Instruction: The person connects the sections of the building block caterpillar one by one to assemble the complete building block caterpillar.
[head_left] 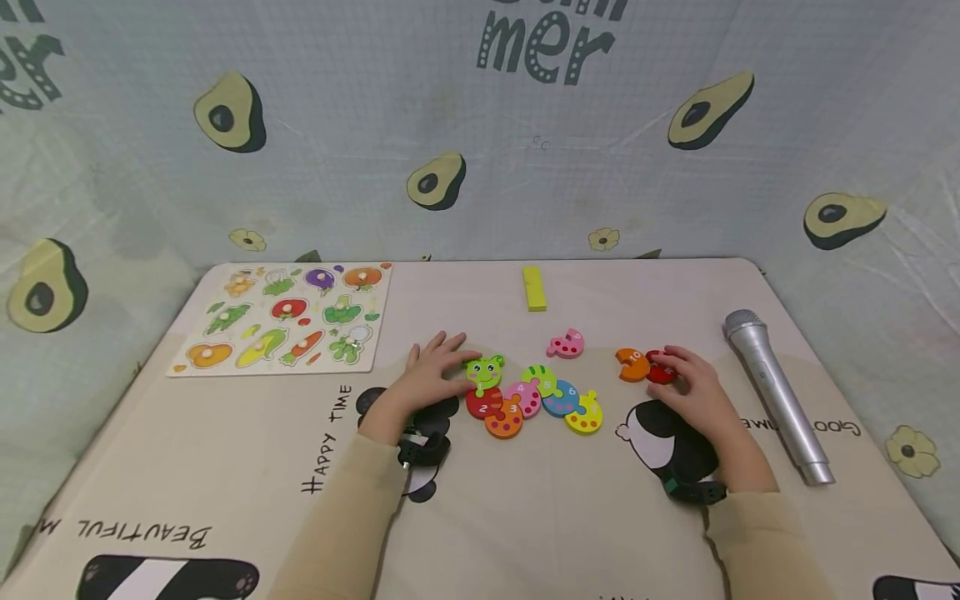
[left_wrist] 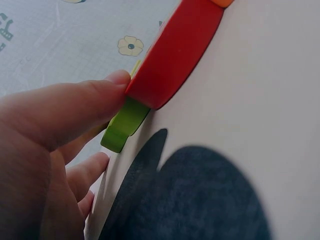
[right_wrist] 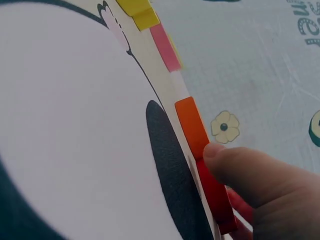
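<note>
A wooden caterpillar puzzle lies on the table, its smiling green head piece at the left end. My left hand holds that head by its left side between thumb and index finger. The red piece numbered 2 joins the head, and the left thumb tip overlaps its edge in the left wrist view. Orange, pink, light green, blue and yellow pieces follow. At the right, my right hand pinches a red piece that adjoins a loose orange piece.
A loose pink piece lies behind the chain, with a yellow block farther back. A vegetable puzzle board occupies the back left. The silver microphone lies right of my right hand.
</note>
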